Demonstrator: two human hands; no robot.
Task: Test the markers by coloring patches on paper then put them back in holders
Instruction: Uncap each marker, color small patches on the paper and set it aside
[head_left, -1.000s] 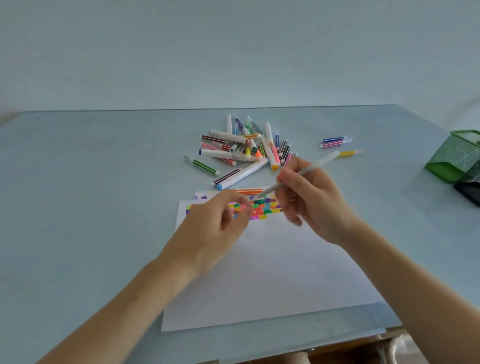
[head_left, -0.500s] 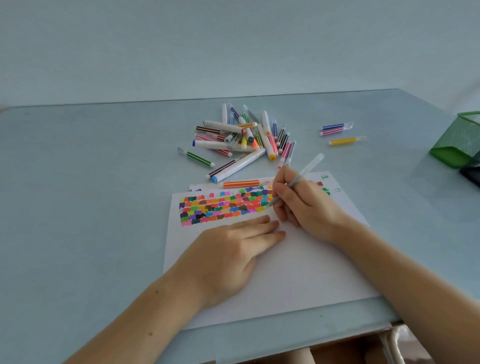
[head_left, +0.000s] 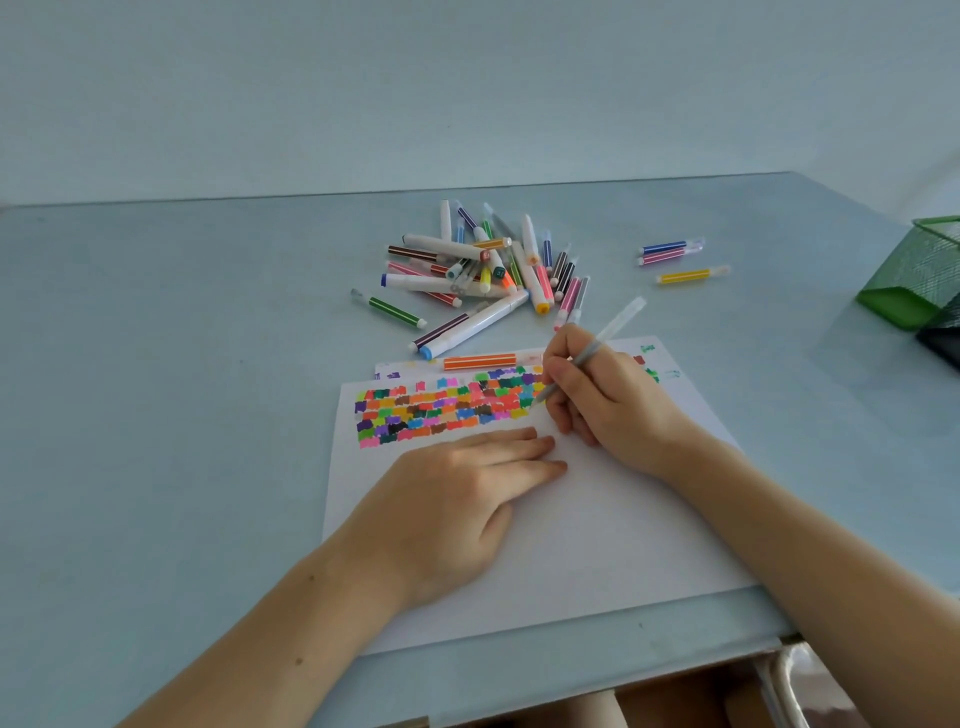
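Right hand: a grey marker (head_left: 597, 349) is pinched in the curled fingers of the right hand (head_left: 605, 402), its tip set on the paper (head_left: 597, 530) at the right end of the coloured patches (head_left: 447, 408).
Left hand: the left hand (head_left: 452, 506) is laid flat on the paper, fingers straight, at 6 o'clock of the patches.
Marker pile: a pile of markers (head_left: 483, 270) is seen at 12 o'clock of the paper on the table (head_left: 182, 364).
Holders: a green mesh holder (head_left: 917, 275) is seen at 2 o'clock, well apart.

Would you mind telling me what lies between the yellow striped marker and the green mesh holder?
In the head view, only bare table lies between the yellow striped marker and the green mesh holder.
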